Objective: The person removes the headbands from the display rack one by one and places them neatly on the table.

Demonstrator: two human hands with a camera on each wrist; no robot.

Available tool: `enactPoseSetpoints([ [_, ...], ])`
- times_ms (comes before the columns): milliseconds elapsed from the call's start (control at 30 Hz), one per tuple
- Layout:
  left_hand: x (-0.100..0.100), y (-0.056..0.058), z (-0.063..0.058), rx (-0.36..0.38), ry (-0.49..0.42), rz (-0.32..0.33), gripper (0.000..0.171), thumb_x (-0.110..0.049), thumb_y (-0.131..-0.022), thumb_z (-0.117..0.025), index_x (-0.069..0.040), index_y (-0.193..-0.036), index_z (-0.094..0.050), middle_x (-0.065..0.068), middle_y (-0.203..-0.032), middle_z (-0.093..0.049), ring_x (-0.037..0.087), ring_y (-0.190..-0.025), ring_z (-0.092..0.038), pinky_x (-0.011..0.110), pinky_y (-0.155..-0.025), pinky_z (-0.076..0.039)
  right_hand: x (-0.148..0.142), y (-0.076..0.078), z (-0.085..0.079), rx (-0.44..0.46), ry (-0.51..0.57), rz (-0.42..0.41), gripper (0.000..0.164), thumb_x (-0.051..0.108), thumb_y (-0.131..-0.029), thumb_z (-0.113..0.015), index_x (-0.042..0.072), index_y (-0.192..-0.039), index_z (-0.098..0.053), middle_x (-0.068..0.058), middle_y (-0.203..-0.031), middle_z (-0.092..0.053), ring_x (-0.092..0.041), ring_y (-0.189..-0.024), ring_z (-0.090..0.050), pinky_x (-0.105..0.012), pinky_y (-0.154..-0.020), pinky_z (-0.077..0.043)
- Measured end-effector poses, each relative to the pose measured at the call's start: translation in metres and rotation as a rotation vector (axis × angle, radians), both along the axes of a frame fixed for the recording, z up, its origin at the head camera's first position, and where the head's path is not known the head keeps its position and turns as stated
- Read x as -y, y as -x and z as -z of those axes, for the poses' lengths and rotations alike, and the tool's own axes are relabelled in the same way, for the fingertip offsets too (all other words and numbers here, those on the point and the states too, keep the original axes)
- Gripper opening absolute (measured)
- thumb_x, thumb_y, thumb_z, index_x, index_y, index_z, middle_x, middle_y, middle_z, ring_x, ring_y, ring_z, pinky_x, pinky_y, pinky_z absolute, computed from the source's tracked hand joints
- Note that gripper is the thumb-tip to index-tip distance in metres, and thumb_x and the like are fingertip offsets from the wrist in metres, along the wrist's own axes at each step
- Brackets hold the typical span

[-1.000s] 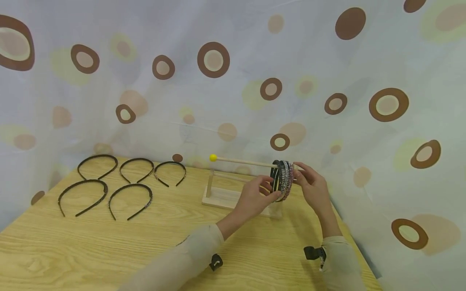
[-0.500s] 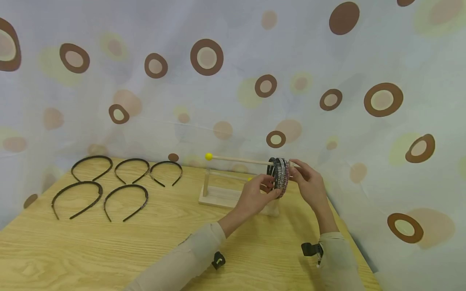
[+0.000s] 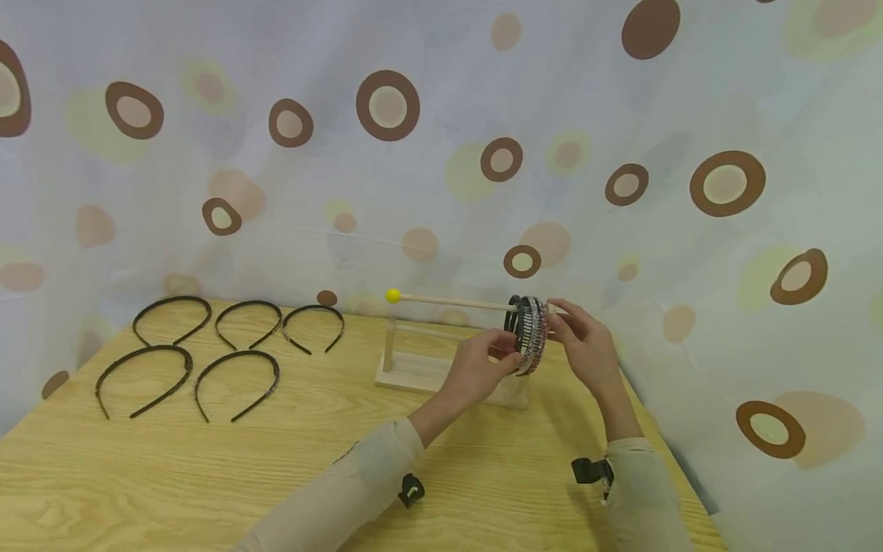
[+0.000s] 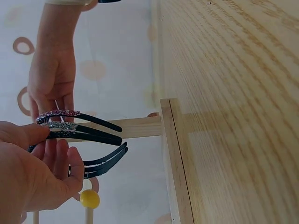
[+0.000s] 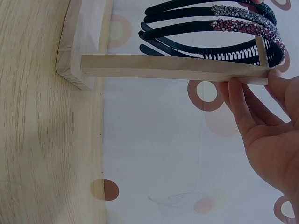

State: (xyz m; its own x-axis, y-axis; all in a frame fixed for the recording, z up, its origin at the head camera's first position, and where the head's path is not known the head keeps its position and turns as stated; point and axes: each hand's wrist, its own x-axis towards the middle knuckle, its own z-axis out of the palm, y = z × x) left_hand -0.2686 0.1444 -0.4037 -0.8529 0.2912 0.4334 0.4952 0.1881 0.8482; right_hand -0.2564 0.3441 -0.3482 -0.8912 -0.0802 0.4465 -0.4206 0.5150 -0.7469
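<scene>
Several dark headbands (image 3: 531, 331), some crusted with silver and pink stones, hang bunched at the right end of the upper rod (image 3: 458, 302) of a wooden rack (image 3: 412, 372). My left hand (image 3: 474, 366) pinches some of them, thumb in front and fingers curled behind, as the left wrist view shows. How many it holds cannot be told. At the right end, my right hand (image 3: 586, 345) grips the top of the rack's upright post (image 5: 177, 66) between thumb and fingers, right beside the pink-stoned headband (image 5: 238, 26).
On the table (image 3: 310, 475), several black headbands (image 3: 236, 354) lie in two rows at the left. A yellow ball (image 3: 392, 296) caps the rod's free left end. A spotted curtain (image 3: 441, 192) hangs behind the table and along its right side.
The head view has shifted slightly. My left thumb and fingers have shifted a little on the headbands, while my right hand keeps its grip on the post.
</scene>
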Motion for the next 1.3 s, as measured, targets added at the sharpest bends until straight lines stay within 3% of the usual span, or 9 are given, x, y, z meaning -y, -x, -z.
enactPoseSetpoints([
  [133, 0.001, 0.001, -0.001, 0.019, -0.013, 0.004, 0.026, -0.016, -0.097, -0.073, -0.006, -0.120, -0.070, -0.003, -0.100, -0.068, 0.010, -0.086, -0.066, 0.025, -0.070, -0.056, 0.000, 0.001, -0.001, 0.008, 0.001, 0.003, 0.039, 0.016, -0.107, -0.055, 0.003, -0.145, -0.055, -0.022, -0.125, -0.066, -0.021, -0.095, -0.073, -0.042, -0.092, -0.055],
  [300, 0.005, 0.002, -0.005, 0.035, -0.026, 0.000, 0.022, -0.014, -0.097, -0.073, -0.008, -0.119, -0.071, -0.005, -0.096, -0.066, 0.009, -0.083, -0.065, 0.025, -0.063, -0.055, -0.001, 0.002, -0.002, -0.001, 0.027, -0.011, 0.039, 0.013, -0.107, -0.056, 0.000, -0.144, -0.055, -0.024, -0.124, -0.066, -0.012, -0.092, -0.071, -0.041, -0.090, -0.056],
  [467, 0.013, 0.002, -0.012, 0.027, -0.017, -0.013, 0.023, -0.016, -0.098, -0.072, -0.008, -0.119, -0.071, -0.003, -0.098, -0.067, 0.010, -0.086, -0.066, 0.025, -0.064, -0.056, 0.000, 0.002, 0.000, 0.012, 0.015, 0.001, 0.040, 0.015, -0.107, -0.056, 0.002, -0.145, -0.055, -0.024, -0.125, -0.066, -0.013, -0.092, -0.072, -0.035, -0.091, -0.055],
  [600, 0.018, 0.004, -0.018, -0.003, -0.020, -0.037, 0.025, -0.014, -0.096, -0.073, -0.006, -0.120, -0.071, -0.002, -0.099, -0.068, 0.011, -0.087, -0.067, 0.025, -0.065, -0.056, -0.001, 0.002, 0.002, 0.027, 0.024, -0.006, 0.040, 0.015, -0.107, -0.056, 0.002, -0.145, -0.055, -0.022, -0.127, -0.065, -0.017, -0.094, -0.072, -0.037, -0.092, -0.055],
  [833, 0.030, 0.008, -0.032, -0.077, 0.003, -0.070, 0.026, -0.014, -0.098, -0.071, -0.005, -0.123, -0.071, 0.003, -0.103, -0.069, 0.015, -0.089, -0.068, 0.029, -0.073, -0.056, 0.000, 0.002, 0.003, 0.015, 0.023, -0.010, 0.039, 0.012, -0.107, -0.056, 0.000, -0.144, -0.055, -0.024, -0.125, -0.066, -0.013, -0.092, -0.072, -0.029, -0.089, -0.055],
  [1100, 0.044, 0.014, -0.046, -0.143, -0.076, -0.083, 0.023, -0.010, -0.097, -0.071, -0.003, -0.119, -0.071, 0.004, -0.103, -0.070, 0.017, -0.089, -0.068, 0.028, -0.076, -0.056, -0.001, 0.003, 0.003, -0.009, 0.026, -0.018, 0.038, 0.009, -0.106, -0.055, -0.001, -0.143, -0.055, -0.026, -0.122, -0.066, -0.008, -0.090, -0.071, -0.029, -0.087, -0.056],
  [1300, 0.052, 0.016, -0.056, -0.169, -0.122, -0.086, 0.023, -0.007, -0.096, -0.072, -0.001, -0.118, -0.071, 0.006, -0.103, -0.070, 0.021, -0.088, -0.068, 0.029, -0.079, -0.056, 0.000, 0.003, 0.003, -0.007, 0.005, 0.001, 0.039, 0.011, -0.107, -0.055, 0.002, -0.145, -0.055, -0.024, -0.123, -0.067, -0.010, -0.091, -0.071, -0.037, -0.088, -0.057],
])
